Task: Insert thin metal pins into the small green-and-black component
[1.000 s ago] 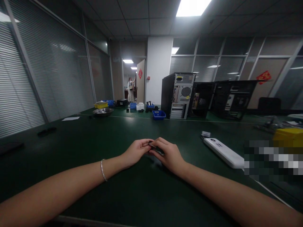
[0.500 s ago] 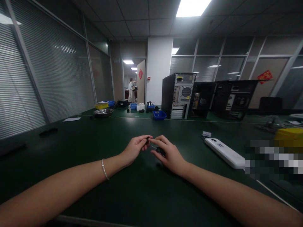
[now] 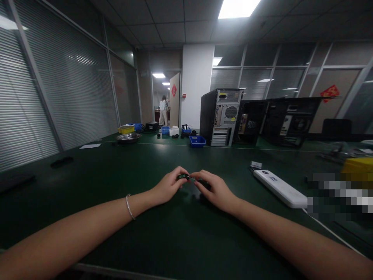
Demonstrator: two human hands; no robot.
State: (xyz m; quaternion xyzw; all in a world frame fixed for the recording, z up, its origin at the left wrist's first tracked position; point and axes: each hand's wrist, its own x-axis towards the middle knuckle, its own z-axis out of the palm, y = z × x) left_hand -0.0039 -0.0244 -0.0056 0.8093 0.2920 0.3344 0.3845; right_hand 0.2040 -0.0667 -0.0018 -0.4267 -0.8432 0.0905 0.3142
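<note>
My left hand (image 3: pixel 166 188) pinches a small dark part with a greenish face (image 3: pixel 182 177) between thumb and fingers, just above the table. Its exact kind is too small to make out. In my right hand (image 3: pixel 220 191) is a small screwdriver (image 3: pixel 206 185) with a dark handle, mostly covered by the fingers. The thin shaft points left at the edge of the dark part, and the right fingertips come close to the left ones. Whether the tip touches the part I cannot tell.
On the green table (image 3: pixel 131 237), a white power bank-like block (image 3: pixel 279 188) lies to the right. Further back are a blue tray (image 3: pixel 197 141), a metal dish (image 3: pixel 128 138) and several computer cases (image 3: pixel 225 118). A person (image 3: pixel 163 111) stands beyond the doorway.
The small dark part has turned so its greenish face shows. My right hand has shifted slightly right, and the screwdriver now lies more level. The far person has turned.
</note>
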